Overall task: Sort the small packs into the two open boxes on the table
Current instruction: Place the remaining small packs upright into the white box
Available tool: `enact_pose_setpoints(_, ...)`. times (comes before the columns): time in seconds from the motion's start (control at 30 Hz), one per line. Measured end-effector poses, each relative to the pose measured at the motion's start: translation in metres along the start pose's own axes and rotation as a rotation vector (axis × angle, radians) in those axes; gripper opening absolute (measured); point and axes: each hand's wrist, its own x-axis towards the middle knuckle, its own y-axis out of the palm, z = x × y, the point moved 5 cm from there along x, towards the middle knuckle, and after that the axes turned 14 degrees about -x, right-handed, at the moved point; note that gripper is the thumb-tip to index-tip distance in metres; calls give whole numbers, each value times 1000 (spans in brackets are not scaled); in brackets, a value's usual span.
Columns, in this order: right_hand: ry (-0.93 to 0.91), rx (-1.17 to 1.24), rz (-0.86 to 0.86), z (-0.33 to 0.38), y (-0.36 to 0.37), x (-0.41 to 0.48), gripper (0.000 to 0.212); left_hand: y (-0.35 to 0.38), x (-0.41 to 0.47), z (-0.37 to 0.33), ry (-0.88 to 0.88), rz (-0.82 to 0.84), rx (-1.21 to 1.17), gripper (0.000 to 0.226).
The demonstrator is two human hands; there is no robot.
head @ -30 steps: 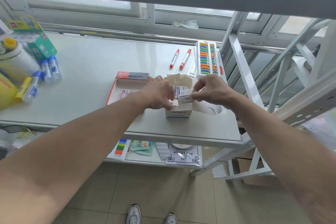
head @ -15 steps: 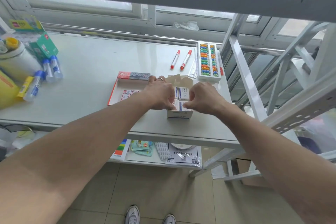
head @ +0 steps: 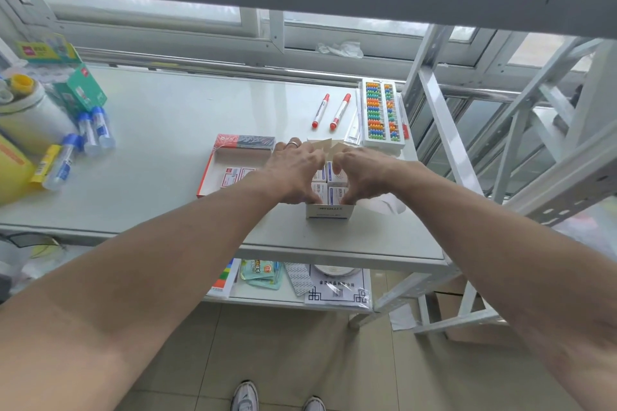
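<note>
A small white open box (head: 329,212) stands near the table's front edge, its flaps up at the back. Blue-and-white small packs (head: 338,193) fill it in rows. My left hand (head: 293,173) curls over the box's left side, with a ring on one finger. My right hand (head: 365,173) curls over the right side, thumb at the near packs and fingers over the far ones. The fingertips hide part of the packs. To the left lies a flat red open box (head: 209,173) holding red-and-white packs (head: 233,176), partly hidden by my left wrist.
Two red markers (head: 340,112) and a colourful abacus (head: 382,113) lie behind the boxes. Glue bottles (head: 96,128), a green carton (head: 81,88) and a white jar (head: 30,110) crowd the far left. A metal rack frame (head: 500,130) stands on the right, and a lower shelf (head: 267,297) holds flat packets.
My right hand brought a blue-and-white pack down into the white box. Both hands have since closed in over the box and its packs.
</note>
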Motion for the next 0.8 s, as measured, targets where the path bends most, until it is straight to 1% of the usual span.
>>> enact_pose_setpoints(0.13, 2, 7, 6, -2, 0, 1, 61, 2, 0, 5, -33, 14, -57, 79)
enact_pose_setpoints(0.33, 7, 79, -14, -6, 5, 1, 56, 3, -1, 7, -101, 63, -182, 84)
enact_pose_setpoints(0.43, -23, 82, 5, -4, 3, 1, 58, 0, -1, 7, -111, 71, -226, 87)
enact_pose_setpoints(0.57, -32, 21, 15, -3, 0, 4, 59, 0, 0, 8, -130, 76, -260, 89)
enact_pose_setpoints(0.67, -32, 19, -8, -3, 0, 4, 58, 0, 1, 10, -136, 67, -266, 89)
enact_pose_setpoints(0.8, -25, 48, -27, -5, 2, 5, 63, 3, 3, 13, -143, 58, -272, 92)
